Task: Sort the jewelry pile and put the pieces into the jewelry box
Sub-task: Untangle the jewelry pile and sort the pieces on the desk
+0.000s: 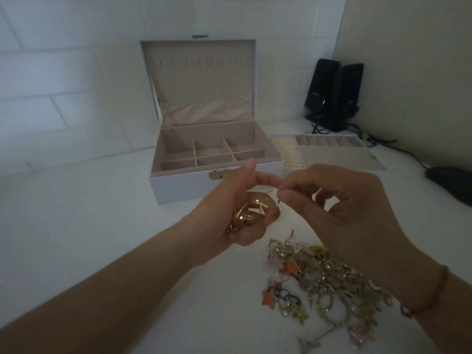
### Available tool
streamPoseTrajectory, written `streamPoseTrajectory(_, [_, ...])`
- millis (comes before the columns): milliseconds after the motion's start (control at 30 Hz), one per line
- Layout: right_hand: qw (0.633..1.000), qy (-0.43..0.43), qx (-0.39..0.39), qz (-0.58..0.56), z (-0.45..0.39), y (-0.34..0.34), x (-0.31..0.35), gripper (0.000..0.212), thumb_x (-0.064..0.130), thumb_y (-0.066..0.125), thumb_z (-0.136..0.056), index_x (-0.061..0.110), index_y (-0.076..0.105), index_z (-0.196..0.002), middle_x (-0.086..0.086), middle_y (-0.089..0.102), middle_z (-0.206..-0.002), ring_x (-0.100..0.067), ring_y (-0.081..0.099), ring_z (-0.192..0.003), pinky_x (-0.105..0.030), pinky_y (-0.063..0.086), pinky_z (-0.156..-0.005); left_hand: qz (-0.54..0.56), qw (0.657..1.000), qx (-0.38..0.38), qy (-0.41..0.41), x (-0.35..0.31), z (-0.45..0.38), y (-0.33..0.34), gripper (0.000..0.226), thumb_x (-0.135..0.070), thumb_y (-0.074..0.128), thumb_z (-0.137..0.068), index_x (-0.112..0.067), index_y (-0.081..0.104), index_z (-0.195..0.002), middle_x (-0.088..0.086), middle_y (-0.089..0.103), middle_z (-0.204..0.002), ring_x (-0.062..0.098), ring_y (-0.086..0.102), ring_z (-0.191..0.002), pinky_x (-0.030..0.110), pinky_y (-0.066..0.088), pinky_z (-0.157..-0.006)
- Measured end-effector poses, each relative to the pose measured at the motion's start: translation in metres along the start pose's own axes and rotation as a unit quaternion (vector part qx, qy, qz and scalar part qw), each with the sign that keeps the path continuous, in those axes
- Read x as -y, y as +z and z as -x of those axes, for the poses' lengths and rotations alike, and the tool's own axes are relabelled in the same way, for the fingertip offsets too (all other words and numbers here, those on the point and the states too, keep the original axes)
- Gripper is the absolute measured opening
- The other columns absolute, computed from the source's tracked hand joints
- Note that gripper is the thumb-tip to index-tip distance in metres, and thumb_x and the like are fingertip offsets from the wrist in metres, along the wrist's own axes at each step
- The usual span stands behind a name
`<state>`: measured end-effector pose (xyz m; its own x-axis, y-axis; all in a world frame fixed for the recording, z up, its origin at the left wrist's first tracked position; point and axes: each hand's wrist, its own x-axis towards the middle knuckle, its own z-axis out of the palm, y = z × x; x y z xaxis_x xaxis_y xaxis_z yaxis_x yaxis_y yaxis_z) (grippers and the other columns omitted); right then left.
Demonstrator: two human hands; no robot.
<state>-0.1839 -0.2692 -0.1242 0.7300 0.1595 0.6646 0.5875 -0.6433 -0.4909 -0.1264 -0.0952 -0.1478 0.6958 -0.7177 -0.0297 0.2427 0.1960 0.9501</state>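
Observation:
A white jewelry box [178, 186] stands open on the table, its beige compartments bare and its lid upright. In front of it my left hand [237, 208] cups several gold pieces [246, 213] in the palm. My right hand [339, 200] pinches a thin earring hook [277, 198] at my left fingertips. The jewelry pile [329, 279], gold and pearly pieces with orange stars, lies on the table below my right wrist, partly hidden by it.
The box's removable tray [339, 154], with ring rolls and small slots, sits right of the box. Two black speakers [332, 93] with cables stand in the back right corner. A dark object [452, 182] lies at the right edge. A tiled wall runs behind.

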Motion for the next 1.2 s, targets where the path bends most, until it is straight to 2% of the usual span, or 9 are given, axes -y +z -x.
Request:
streamPoseTrajectory(200, [0.995, -0.023, 0.049, 0.086, 0.005, 0.014, -0.001, 0.012, 0.036, 0.059, -0.087, 0.028, 0.067, -0.085, 0.018, 0.062, -0.091, 0.004, 0.051, -0.077, -0.007, 0.034, -0.066, -0.052, 0.999, 0.008, 0.001, 0.003, 0.001, 0.003, 0.061, -0.064, 0.037, -0.087, -0.012, 0.059, -0.11, 0.013, 0.053, -0.07, 0.016, 0.041, -0.045, 0.027, 0.021, -0.047])
streamPoseTrajectory(333, [0.991, -0.004, 0.063, 0.115, 0.007, 0.012, 0.0, 0.013, 0.039, 0.057, -0.088, 0.034, 0.068, -0.09, 0.024, 0.064, -0.075, 0.004, 0.057, -0.068, -0.014, 0.043, -0.064, -0.123, 0.992, 0.021, 0.034, 0.003, 0.002, 0.006, 0.055, -0.049, 0.039, -0.095, 0.001, 0.053, -0.115, 0.015, 0.048, -0.072, 0.013, 0.038, -0.046, 0.031, 0.015, -0.046])
streamPoseTrajectory(500, [0.99, -0.043, 0.091, 0.096, 0.004, 0.01, -0.003, 0.016, 0.024, 0.064, -0.084, 0.027, 0.07, -0.099, 0.038, 0.044, -0.074, 0.019, 0.045, -0.068, 0.002, 0.033, -0.067, -0.129, 0.99, 0.036, 0.04, 0.003, 0.003, 0.004, 0.055, -0.043, 0.04, -0.097, 0.001, 0.049, -0.128, 0.017, 0.049, -0.075, 0.016, 0.037, -0.047, 0.024, 0.022, -0.043])
streamPoseTrajectory(633, [0.987, -0.071, 0.089, 0.114, 0.0, 0.007, -0.013, 0.015, 0.016, 0.062, -0.087, 0.02, 0.072, -0.098, 0.022, 0.056, -0.085, 0.021, 0.044, -0.074, 0.002, 0.035, -0.073, -0.082, 0.995, 0.057, 0.005, 0.0, 0.002, 0.005, 0.063, -0.054, 0.041, -0.09, -0.005, 0.054, -0.126, 0.016, 0.06, -0.078, 0.017, 0.051, -0.051, 0.021, 0.033, -0.043])
streamPoseTrajectory(733, [0.991, -0.018, 0.039, 0.124, -0.009, -0.003, -0.027, 0.009, 0.015, 0.066, -0.087, 0.02, 0.073, -0.092, 0.021, 0.06, -0.075, 0.015, 0.051, -0.066, -0.001, 0.04, -0.071, -0.073, 0.995, -0.053, 0.04, 0.003, -0.009, -0.003, 0.052, -0.05, 0.042, -0.089, -0.01, 0.061, -0.116, 0.014, 0.068, -0.083, 0.022, 0.063, -0.062, 0.026, 0.05, -0.054])
streamPoseTrajectory(833, [0.984, 0.088, 0.008, 0.157, -0.018, -0.009, -0.053, 0.008, 0.015, 0.067, -0.086, 0.021, 0.073, -0.087, 0.027, 0.057, -0.069, 0.01, 0.056, -0.064, 0.003, 0.037, -0.067, -0.424, 0.873, -0.158, 0.182, 0.014, -0.016, -0.023, 0.037, -0.034, 0.044, -0.094, -0.015, 0.063, -0.119, -0.002, 0.07, -0.1, 0.007, 0.065, -0.088, 0.018, 0.05, -0.081])
streamPoseTrajectory(933, [0.966, 0.157, 0.059, 0.198, -0.017, -0.008, -0.079, 0.01, 0.014, 0.066, -0.086, 0.021, 0.072, -0.081, 0.01, 0.066, -0.071, 0.001, 0.056, -0.064, 0.001, 0.034, -0.062, -0.676, 0.712, -0.03, 0.187, 0.025, -0.019, -0.03, 0.044, -0.032, 0.046, -0.097, -0.018, 0.055, -0.138, -0.003, 0.058, -0.138, 0.008, 0.046, -0.129, 0.013, 0.024, -0.11])
streamPoseTrajectory(1067, [0.951, 0.2, 0.111, 0.209, -0.015, -0.008, -0.094, 0.011, 0.013, 0.064, -0.087, 0.019, 0.073, -0.082, 0.009, 0.061, -0.071, -0.002, 0.054, -0.066, -0.001, 0.031, -0.062, -0.721, 0.683, 0.002, 0.115, 0.027, -0.022, -0.024, 0.055, -0.04, 0.046, -0.101, -0.022, 0.034, -0.152, -0.005, 0.039, -0.155, 0.011, 0.031, -0.142, 0.022, 0.016, -0.114])
streamPoseTrajectory(1200, [0.953, 0.203, 0.095, 0.202, -0.018, -0.003, -0.099, 0.011, 0.012, 0.064, -0.087, 0.015, 0.074, -0.082, 0.004, 0.067, -0.076, -0.008, 0.056, -0.071, -0.019, 0.039, -0.081, -0.747, 0.646, -0.014, 0.157, 0.023, -0.021, -0.03, 0.044, -0.047, 0.044, -0.093, -0.026, 0.063, -0.127, -0.004, 0.063, -0.125, 0.02, 0.055, -0.118, 0.039, 0.037, -0.101])
